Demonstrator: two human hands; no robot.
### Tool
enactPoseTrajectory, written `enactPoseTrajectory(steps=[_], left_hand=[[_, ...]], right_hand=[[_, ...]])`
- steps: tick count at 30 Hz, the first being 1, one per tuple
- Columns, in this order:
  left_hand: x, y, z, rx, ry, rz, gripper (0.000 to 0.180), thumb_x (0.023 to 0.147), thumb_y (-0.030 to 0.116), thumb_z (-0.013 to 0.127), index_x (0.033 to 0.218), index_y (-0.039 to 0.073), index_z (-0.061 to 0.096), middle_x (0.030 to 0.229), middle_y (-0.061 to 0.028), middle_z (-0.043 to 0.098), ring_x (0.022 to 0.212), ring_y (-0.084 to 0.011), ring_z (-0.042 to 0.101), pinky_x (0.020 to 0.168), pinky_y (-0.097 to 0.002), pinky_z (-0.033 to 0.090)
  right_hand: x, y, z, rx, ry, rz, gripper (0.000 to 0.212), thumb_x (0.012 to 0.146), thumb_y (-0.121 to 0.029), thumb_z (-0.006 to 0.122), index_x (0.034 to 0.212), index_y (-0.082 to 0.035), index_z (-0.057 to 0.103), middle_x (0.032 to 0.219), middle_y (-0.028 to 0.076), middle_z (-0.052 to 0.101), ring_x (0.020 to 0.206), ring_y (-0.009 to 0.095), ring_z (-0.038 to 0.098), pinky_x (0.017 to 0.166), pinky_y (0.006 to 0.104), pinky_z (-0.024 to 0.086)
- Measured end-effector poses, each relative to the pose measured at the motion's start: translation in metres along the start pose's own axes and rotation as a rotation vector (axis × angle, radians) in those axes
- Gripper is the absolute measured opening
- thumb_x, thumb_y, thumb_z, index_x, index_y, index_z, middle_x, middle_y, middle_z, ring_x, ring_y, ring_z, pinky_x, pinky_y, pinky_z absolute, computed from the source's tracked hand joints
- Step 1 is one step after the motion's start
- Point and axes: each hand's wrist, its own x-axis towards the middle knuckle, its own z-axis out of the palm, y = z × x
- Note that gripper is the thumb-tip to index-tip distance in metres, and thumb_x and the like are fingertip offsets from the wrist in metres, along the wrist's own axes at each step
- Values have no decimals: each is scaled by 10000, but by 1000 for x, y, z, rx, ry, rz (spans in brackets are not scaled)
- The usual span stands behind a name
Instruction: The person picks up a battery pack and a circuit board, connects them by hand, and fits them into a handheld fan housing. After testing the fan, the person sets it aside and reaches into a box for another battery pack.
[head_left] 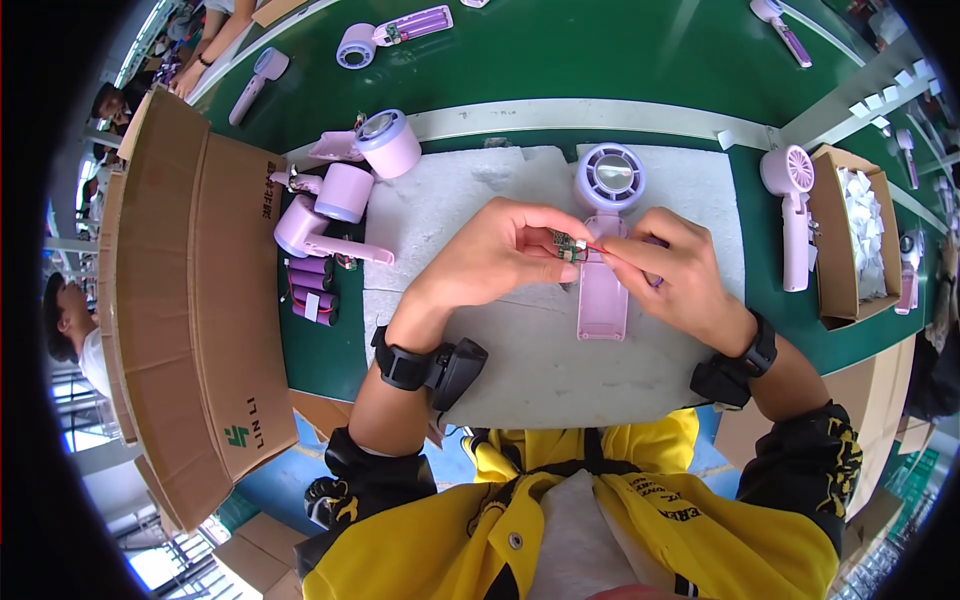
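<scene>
Between the thumb and fingers of my left hand (480,255) is a small green circuit board (568,252). My right hand (685,275) pinches red wires (597,250) with a small white plug, right at the board's edge. Part of a purple battery cell (655,243) shows among the right fingers; most of it is hidden. Below both hands lies a lilac handheld fan (612,178), its round head pointing away from me and its handle shell (602,310) open. A grey-white foam mat (530,370) lies under the fan.
Several lilac fan parts (345,190) and purple battery cells (312,290) lie left of the mat, beside a tall cardboard box (225,290). At right are another fan (795,220) and a carton of white pieces (862,240). A metal rail (560,115) crosses behind; other people sit left.
</scene>
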Motion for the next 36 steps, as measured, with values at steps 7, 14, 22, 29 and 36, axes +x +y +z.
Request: enactPoseTrajectory(steps=[7,14,22,29,36], left_hand=[[1,0,-1,7,11,7,323,831,-64,704,1141,6,649,992,-24,673,863,-80,625,789,-234,526],[0,0,-1,-13,20,1,354,818,-64,716,1153,10,628,1007,-26,675,859,-85,639,787,-237,531],[1,2,1,-102,117,-24,334,794,-39,746,1100,11,622,982,-64,687,878,-110,654,790,-250,539],[-2,7,-1,-112,155,-84,342,771,-16,780,1072,7,620,961,-83,693,865,-123,662,789,-259,547],[-3,9,2,-103,181,-90,343,765,-18,785,1065,-2,620,966,-89,692,858,-127,667,774,-258,560]], right_hand=[[1,0,0,-40,-43,-78,196,676,-51,797,857,-93,735,719,37,512,569,178,524,473,304,414],[3,-2,0,-116,-27,-132,217,664,-66,799,869,-108,739,733,22,494,583,177,518,484,310,420],[3,-1,0,-176,-31,-141,260,648,-73,800,897,-121,742,736,16,494,596,172,509,499,308,426],[5,-2,0,-205,-37,-149,274,649,-85,803,914,-126,742,726,10,490,597,170,499,502,307,422],[5,-3,-1,-228,-28,-130,274,653,-79,798,917,-128,741,723,10,481,596,168,492,501,303,417]])
